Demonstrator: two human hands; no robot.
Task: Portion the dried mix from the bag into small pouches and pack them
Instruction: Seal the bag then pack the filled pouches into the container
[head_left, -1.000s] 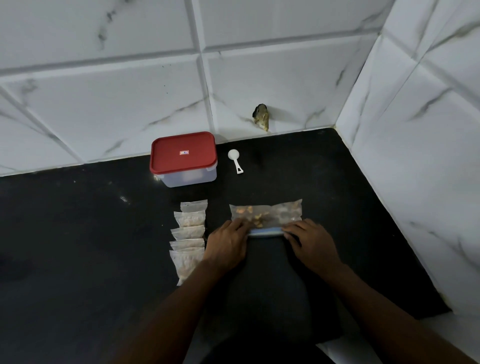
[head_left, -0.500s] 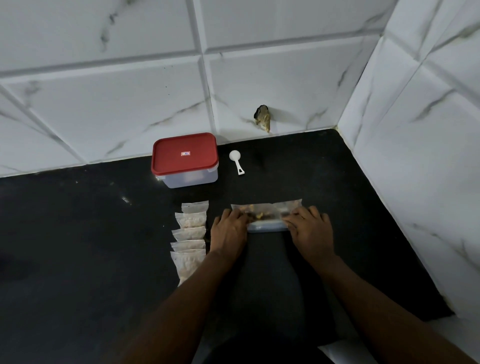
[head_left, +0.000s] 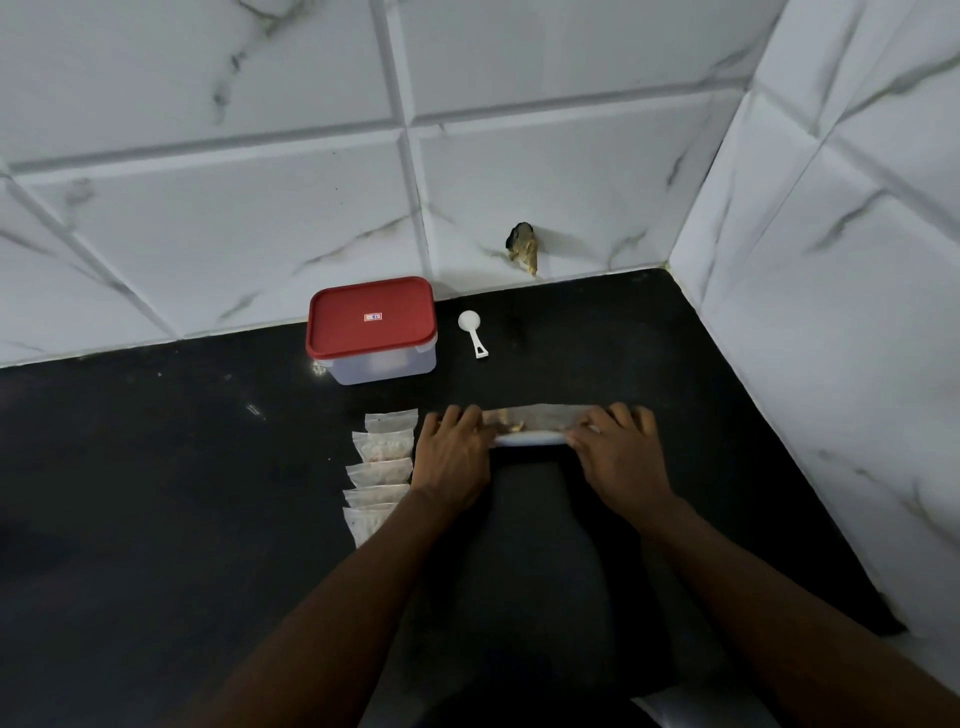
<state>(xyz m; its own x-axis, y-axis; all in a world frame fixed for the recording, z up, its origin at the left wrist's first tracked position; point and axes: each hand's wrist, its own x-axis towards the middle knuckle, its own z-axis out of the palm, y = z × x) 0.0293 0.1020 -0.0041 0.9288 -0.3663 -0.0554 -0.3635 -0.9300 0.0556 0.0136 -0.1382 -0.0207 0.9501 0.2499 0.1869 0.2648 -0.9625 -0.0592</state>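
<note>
Together the left hand (head_left: 454, 457) and right hand (head_left: 618, 460) held the rolled bag (head_left: 530, 420) by its ends on the black desk (head_left: 156, 519) — fingers curled over it — with the filled pouches (head_left: 382, 470) stacked just beside the left hand.

The small label on the red lid (head_left: 371, 318) is too blurred to read

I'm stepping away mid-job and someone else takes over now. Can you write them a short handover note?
Hands: left hand and right hand each grip an end of the bag, partly rolled up on the counter, some mix inside. Five pouches lie in a row left of it and look filled. Beside the container, red lid on, lies the scoop. Left: probably finish the bag, pack the pouches.
</note>
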